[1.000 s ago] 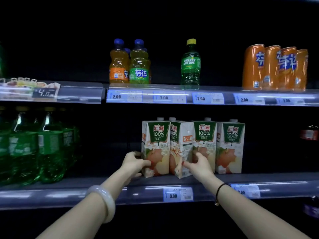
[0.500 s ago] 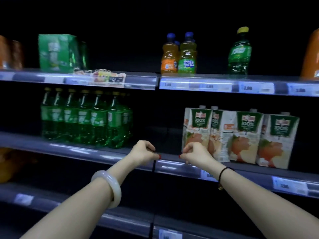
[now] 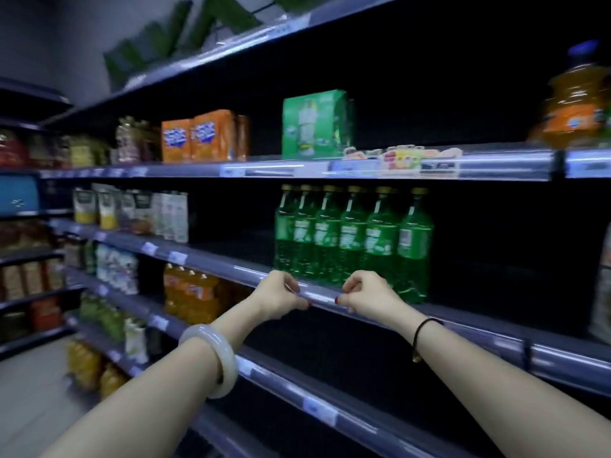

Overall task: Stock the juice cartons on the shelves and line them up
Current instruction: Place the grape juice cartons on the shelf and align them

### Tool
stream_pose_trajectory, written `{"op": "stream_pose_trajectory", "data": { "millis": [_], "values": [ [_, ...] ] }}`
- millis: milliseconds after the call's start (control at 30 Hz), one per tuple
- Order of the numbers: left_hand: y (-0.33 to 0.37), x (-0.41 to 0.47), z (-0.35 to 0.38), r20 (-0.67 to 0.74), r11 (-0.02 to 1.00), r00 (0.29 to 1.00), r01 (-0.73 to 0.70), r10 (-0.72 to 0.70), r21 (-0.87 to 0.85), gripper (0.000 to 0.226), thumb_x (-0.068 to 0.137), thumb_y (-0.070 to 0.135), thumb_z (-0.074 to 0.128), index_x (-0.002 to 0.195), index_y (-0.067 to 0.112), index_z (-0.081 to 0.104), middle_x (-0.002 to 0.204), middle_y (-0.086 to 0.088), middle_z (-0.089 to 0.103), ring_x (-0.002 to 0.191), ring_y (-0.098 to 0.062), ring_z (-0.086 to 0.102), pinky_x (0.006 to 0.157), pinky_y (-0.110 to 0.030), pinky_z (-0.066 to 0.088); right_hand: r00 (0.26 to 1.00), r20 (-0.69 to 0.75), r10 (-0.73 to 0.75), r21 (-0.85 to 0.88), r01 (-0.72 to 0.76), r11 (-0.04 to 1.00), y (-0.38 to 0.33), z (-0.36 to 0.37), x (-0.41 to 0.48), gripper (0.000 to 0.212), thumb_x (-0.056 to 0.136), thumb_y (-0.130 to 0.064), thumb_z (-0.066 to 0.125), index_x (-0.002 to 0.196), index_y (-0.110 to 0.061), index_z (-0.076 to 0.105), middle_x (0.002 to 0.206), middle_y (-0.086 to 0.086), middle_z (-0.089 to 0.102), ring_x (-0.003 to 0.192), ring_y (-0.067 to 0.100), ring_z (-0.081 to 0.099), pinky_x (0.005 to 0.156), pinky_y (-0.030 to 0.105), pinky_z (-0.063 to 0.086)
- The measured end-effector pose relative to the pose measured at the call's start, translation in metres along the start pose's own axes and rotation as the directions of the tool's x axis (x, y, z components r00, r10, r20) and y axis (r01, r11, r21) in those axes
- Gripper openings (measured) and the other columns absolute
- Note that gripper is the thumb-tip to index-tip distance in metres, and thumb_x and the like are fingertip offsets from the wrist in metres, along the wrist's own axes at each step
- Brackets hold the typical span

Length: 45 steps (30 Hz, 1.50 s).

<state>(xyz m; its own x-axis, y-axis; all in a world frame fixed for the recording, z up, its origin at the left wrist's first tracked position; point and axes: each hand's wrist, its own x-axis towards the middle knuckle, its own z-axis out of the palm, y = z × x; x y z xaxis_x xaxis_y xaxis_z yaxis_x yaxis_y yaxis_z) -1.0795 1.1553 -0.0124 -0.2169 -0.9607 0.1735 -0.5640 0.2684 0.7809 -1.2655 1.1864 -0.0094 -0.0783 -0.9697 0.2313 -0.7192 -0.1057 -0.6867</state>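
Before us runs a long shelving unit (image 3: 429, 328), its dark tiers slanting away to the left under a blurred, tilted view. On the middle tier stands a row of green soda bottles (image 3: 352, 241), upright and packed side by side. Above them sits a green multipack box (image 3: 315, 123), with two orange boxes (image 3: 201, 135) further left and an orange drink bottle (image 3: 577, 104) at the right edge. A lower tier holds orange bottles (image 3: 190, 294). The juice cartons we are stocking lie almost wholly out of view; a pale sliver at the far right edge (image 3: 603, 292) may be one, but we cannot tell.

Our left hand (image 3: 279, 295) and right hand (image 3: 367, 294) hover near each other in front of the middle tier's rail, below the green bottles. Both have their fingers curled loosely inward, and neither holds anything. A pale bangle (image 3: 211, 360) circles our left wrist, a thin black cord (image 3: 425, 328) our right.
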Motion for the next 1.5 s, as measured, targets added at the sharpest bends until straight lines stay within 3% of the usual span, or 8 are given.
{"op": "stream_pose_trajectory", "data": {
  "millis": [167, 267, 433, 733, 933, 1233, 1333, 1500],
  "values": [
    [-0.070, 0.018, -0.089, -0.100, 0.998, 0.995, 0.034, -0.029, 0.050, 0.022, 0.071, 0.016, 0.079, 0.083, 0.012, 0.060, 0.076, -0.009, 0.064, 0.065, -0.019, 0.059, 0.054, -0.029, 0.048, 0.995, 0.023, -0.093, 0.112, 0.090, 0.990, -0.072, 0.090, 0.049, 0.025, 0.075, -0.018, 0.070, 0.096, -0.012, 0.058, 0.073, 0.006, 0.067, 0.073, 0.021, 0.067, 0.064, 0.031, 0.050],
    [-0.107, 0.030, -0.135, -0.133, 0.996, 0.989, 0.067, -0.058, 0.064, 0.020, 0.071, 0.016, 0.079, 0.077, 0.014, 0.059, 0.067, -0.002, 0.060, 0.053, -0.011, 0.053, 0.048, -0.023, 0.043, 0.989, 0.055, -0.137, 0.148, 0.128, 0.981, -0.109, 0.135, 0.077, 0.027, 0.073, -0.015, 0.071, 0.097, -0.010, 0.059, 0.073, 0.006, 0.065, 0.060, 0.016, 0.065, 0.052, 0.024, 0.047],
    [-0.162, 0.059, -0.199, -0.218, 0.991, 0.969, 0.127, -0.113, 0.050, 0.034, 0.072, 0.022, 0.078, 0.099, 0.010, 0.061, 0.086, -0.002, 0.062, 0.072, -0.015, 0.060, 0.055, -0.025, 0.047, 0.973, 0.119, -0.199, 0.178, 0.177, 0.968, -0.161, 0.201, 0.132, 0.026, 0.076, -0.019, 0.069, 0.098, -0.014, 0.057, 0.076, 0.005, 0.065, 0.065, 0.015, 0.065, 0.056, 0.026, 0.050],
    [-0.239, 0.154, -0.300, -0.310, 0.985, 0.938, 0.169, -0.154, 0.023, 0.028, 0.077, 0.018, 0.076, 0.096, 0.009, 0.058, 0.086, -0.007, 0.063, 0.057, -0.014, 0.053, 0.046, -0.025, 0.044, 0.954, 0.105, -0.281, 0.181, 0.259, 0.949, -0.231, 0.305, 0.267, 0.025, 0.075, -0.022, 0.068, 0.097, -0.016, 0.058, 0.092, 0.007, 0.067, 0.079, 0.017, 0.065, 0.067, 0.031, 0.053],
    [-0.283, 0.226, -0.360, -0.349, 0.992, 0.931, 0.124, -0.108, 0.024, 0.036, 0.076, 0.021, 0.076, 0.105, 0.008, 0.059, 0.104, -0.010, 0.066, 0.076, -0.018, 0.060, 0.055, -0.025, 0.047, 0.953, 0.053, -0.297, 0.201, 0.281, 0.938, -0.271, 0.362, 0.365, 0.027, 0.077, -0.018, 0.069, 0.098, -0.009, 0.057, 0.091, 0.011, 0.064, 0.079, 0.025, 0.065, 0.073, 0.038, 0.054],
    [-0.392, 0.316, -0.433, -0.256, 0.984, 0.950, 0.163, -0.177, -0.076, 0.036, 0.079, 0.019, 0.073, 0.108, 0.004, 0.058, 0.094, -0.009, 0.062, 0.065, -0.017, 0.054, 0.049, -0.025, 0.044, 0.967, 0.058, -0.248, 0.070, 0.243, 0.967, -0.313, 0.460, 0.463, 0.029, 0.076, -0.019, 0.069, 0.100, -0.009, 0.057, 0.091, 0.012, 0.065, 0.084, 0.025, 0.064, 0.075, 0.037, 0.052],
    [-0.425, 0.345, -0.455, -0.161, 0.984, 0.973, 0.152, -0.165, -0.089, 0.033, 0.079, 0.022, 0.073, 0.105, 0.008, 0.059, 0.084, -0.003, 0.063, 0.072, -0.015, 0.059, 0.054, -0.026, 0.047, 0.986, -0.003, -0.169, 0.081, 0.169, 0.982, -0.317, 0.490, 0.487, 0.024, 0.077, -0.018, 0.069, 0.096, -0.012, 0.055, 0.091, 0.010, 0.064, 0.086, 0.024, 0.063, 0.078, 0.037, 0.051],
    [-0.468, 0.397, -0.497, 0.001, 0.988, 0.994, 0.111, -0.111, -0.111, 0.033, 0.080, 0.022, 0.073, 0.106, 0.007, 0.059, 0.088, -0.006, 0.063, 0.083, -0.017, 0.062, 0.064, -0.031, 0.052, 0.986, -0.168, -0.001, 0.111, 0.020, 0.994, -0.323, 0.531, 0.522, 0.023, 0.077, -0.016, 0.068, 0.096, -0.009, 0.058, 0.085, 0.010, 0.065, 0.081, 0.026, 0.063, 0.076, 0.037, 0.051]
  ]
}}
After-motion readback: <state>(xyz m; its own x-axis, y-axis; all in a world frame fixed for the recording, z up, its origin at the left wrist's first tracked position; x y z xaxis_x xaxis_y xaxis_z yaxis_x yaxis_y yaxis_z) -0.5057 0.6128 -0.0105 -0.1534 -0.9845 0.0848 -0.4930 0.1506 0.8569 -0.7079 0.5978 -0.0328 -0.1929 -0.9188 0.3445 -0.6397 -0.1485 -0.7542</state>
